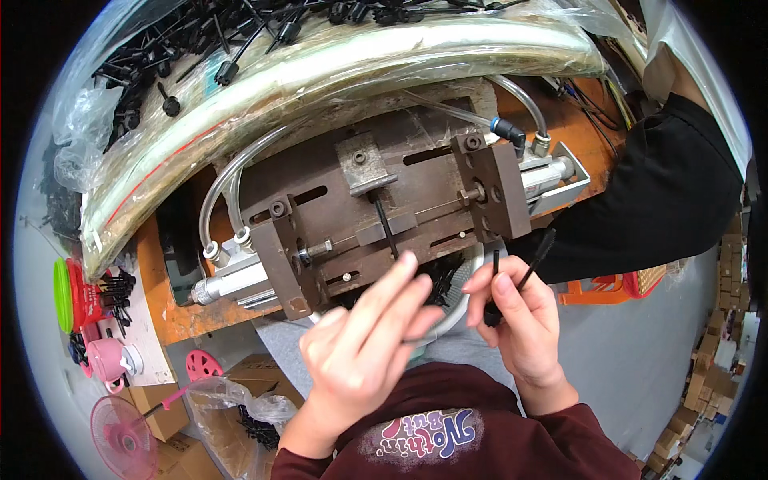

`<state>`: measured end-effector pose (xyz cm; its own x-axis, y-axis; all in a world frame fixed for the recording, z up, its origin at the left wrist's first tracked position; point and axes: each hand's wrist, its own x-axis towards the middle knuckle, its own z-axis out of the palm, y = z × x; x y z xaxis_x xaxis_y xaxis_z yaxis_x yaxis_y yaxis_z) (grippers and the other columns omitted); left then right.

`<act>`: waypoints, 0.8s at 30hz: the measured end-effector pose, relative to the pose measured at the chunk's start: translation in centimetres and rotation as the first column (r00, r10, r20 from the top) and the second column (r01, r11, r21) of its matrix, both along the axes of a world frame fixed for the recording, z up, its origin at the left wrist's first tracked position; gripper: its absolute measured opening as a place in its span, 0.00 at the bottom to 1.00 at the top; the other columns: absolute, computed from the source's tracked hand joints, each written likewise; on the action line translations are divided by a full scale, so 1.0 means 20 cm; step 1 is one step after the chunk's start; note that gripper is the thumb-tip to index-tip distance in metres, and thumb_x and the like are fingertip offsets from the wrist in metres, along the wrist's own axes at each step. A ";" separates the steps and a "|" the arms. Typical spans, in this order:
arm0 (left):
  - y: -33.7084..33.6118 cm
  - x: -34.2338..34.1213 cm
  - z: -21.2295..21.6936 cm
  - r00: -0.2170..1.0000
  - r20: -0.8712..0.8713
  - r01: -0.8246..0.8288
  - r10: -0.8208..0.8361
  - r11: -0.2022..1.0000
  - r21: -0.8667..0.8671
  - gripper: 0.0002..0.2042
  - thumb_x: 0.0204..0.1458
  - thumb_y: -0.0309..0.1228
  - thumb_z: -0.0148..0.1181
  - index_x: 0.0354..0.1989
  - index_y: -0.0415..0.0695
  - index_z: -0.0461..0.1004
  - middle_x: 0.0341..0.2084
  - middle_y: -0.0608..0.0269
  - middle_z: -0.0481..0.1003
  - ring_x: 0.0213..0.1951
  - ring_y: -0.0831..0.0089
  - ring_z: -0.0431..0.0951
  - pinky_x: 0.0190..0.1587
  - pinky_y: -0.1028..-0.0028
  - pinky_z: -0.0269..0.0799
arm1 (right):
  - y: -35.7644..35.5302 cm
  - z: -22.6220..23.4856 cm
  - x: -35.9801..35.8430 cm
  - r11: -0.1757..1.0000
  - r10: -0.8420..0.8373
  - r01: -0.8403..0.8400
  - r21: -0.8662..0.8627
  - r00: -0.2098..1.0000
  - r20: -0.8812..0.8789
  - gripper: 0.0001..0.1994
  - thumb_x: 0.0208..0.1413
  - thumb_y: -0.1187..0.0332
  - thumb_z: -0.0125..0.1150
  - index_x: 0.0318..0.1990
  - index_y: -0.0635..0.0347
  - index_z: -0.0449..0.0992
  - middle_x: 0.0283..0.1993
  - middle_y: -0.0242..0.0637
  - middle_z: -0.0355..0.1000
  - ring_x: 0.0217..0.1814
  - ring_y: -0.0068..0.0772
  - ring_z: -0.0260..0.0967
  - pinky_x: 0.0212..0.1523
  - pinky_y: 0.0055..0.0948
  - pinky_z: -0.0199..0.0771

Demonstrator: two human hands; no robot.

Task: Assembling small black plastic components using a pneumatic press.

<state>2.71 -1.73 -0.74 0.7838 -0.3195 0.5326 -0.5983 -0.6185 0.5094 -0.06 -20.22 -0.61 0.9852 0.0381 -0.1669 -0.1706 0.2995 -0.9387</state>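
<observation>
A thin black rod [386, 228] lies across the middle of a brown metal clamping fixture [432, 180], its far end under a small steel block [362, 164]. My left hand [360, 344] is just in front of the rod's near end, fingers stretched out and slightly blurred. Whether a fingertip touches the rod I cannot tell. To the right, my right hand [524, 324] pinches black rod parts [539, 260] between thumb and fingers. Two thin shafts stick up from this grip, and a dark knobbed end shows below; the rest is hidden by the fingers.
Air cylinders [232, 280] with clear hoses flank the fixture on an orange bench [192, 320]. Behind it, a plastic-wrapped curved barrier [336, 60] holds back a pile of black rod parts [288, 28]. A pale bucket [472, 300] sits below the fixture. Someone's black sleeve [640, 192] is at right.
</observation>
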 end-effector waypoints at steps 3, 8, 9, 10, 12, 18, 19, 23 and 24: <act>-0.01 -0.09 0.05 0.979 -0.140 0.101 -0.147 0.950 -0.296 0.10 0.42 0.29 0.71 0.30 0.40 0.78 0.30 0.60 0.79 0.23 0.73 0.76 0.24 0.79 0.68 | 0.04 -0.01 0.01 0.993 -0.013 0.020 -0.118 0.998 0.058 0.13 0.67 0.62 0.44 0.43 0.63 0.69 0.23 0.34 0.72 0.21 0.17 0.61 0.23 0.16 0.60; -0.04 -0.12 0.02 0.876 -0.454 -0.101 -0.163 0.857 -0.504 0.10 0.48 0.24 0.65 0.38 0.38 0.73 0.34 0.59 0.74 0.25 0.76 0.70 0.26 0.80 0.63 | 0.07 -0.07 0.03 0.987 0.071 -0.046 -0.153 0.984 0.164 0.12 0.67 0.64 0.43 0.40 0.64 0.69 0.41 0.41 0.72 0.37 0.19 0.65 0.39 0.21 0.65; -0.04 -0.12 0.03 0.922 -0.368 -0.058 -0.124 0.893 -0.446 0.14 0.43 0.25 0.69 0.38 0.38 0.73 0.34 0.58 0.75 0.27 0.74 0.72 0.27 0.79 0.66 | 0.07 -0.08 0.04 0.979 0.098 -0.057 -0.196 0.974 0.204 0.12 0.67 0.64 0.43 0.40 0.64 0.69 0.45 0.42 0.71 0.42 0.19 0.65 0.42 0.22 0.65; -0.05 -0.12 0.03 0.957 -0.275 -0.022 -0.090 0.925 -0.380 0.17 0.39 0.26 0.73 0.37 0.39 0.73 0.34 0.58 0.76 0.28 0.72 0.74 0.27 0.78 0.68 | 0.08 -0.07 0.03 0.984 0.146 -0.130 -0.121 0.981 0.131 0.12 0.67 0.65 0.41 0.38 0.63 0.69 0.54 0.43 0.67 0.52 0.23 0.63 0.50 0.25 0.64; -0.06 -0.12 -0.02 0.989 -0.113 0.064 -0.099 0.958 -0.279 0.16 0.37 0.27 0.73 0.37 0.41 0.77 0.32 0.58 0.76 0.30 0.67 0.78 0.28 0.73 0.74 | 0.15 -0.05 0.03 0.961 0.162 -0.169 0.217 0.986 0.047 0.14 0.68 0.64 0.39 0.38 0.63 0.69 0.51 0.45 0.69 0.53 0.29 0.65 0.55 0.29 0.64; -0.03 -0.14 -0.01 0.964 -0.234 0.030 -0.126 0.925 -0.378 0.15 0.39 0.25 0.73 0.35 0.40 0.74 0.31 0.60 0.78 0.26 0.72 0.77 0.27 0.77 0.72 | 0.18 -0.05 0.01 0.932 0.204 -0.197 0.305 0.979 0.008 0.15 0.68 0.62 0.39 0.45 0.65 0.66 0.53 0.59 0.69 0.57 0.45 0.68 0.60 0.41 0.66; -0.03 -0.15 0.00 0.947 -0.290 0.008 -0.140 0.912 -0.411 0.13 0.41 0.23 0.71 0.36 0.40 0.74 0.31 0.60 0.78 0.22 0.74 0.76 0.25 0.78 0.71 | 0.18 -0.05 0.01 0.950 0.169 -0.160 0.269 0.985 -0.013 0.15 0.68 0.62 0.39 0.46 0.65 0.66 0.52 0.57 0.69 0.57 0.44 0.68 0.60 0.40 0.66; 0.00 -0.15 0.01 0.746 -0.526 -0.152 -0.409 0.664 -0.732 0.20 0.49 0.19 0.62 0.50 0.38 0.62 0.35 0.59 0.78 0.20 0.87 0.65 0.24 0.86 0.61 | 0.12 -0.08 0.01 0.992 0.107 -0.113 0.063 0.990 0.096 0.14 0.69 0.62 0.38 0.46 0.62 0.69 0.27 0.29 0.64 0.29 0.17 0.60 0.32 0.19 0.62; 0.00 -0.14 0.04 0.686 -0.558 -0.200 -0.468 0.615 -0.762 0.20 0.53 0.18 0.57 0.52 0.38 0.58 0.36 0.58 0.78 0.22 0.90 0.62 0.26 0.88 0.59 | 0.10 -0.08 0.00 0.986 0.122 -0.129 0.107 0.990 0.070 0.15 0.69 0.60 0.37 0.43 0.61 0.69 0.23 0.27 0.60 0.24 0.16 0.55 0.27 0.19 0.58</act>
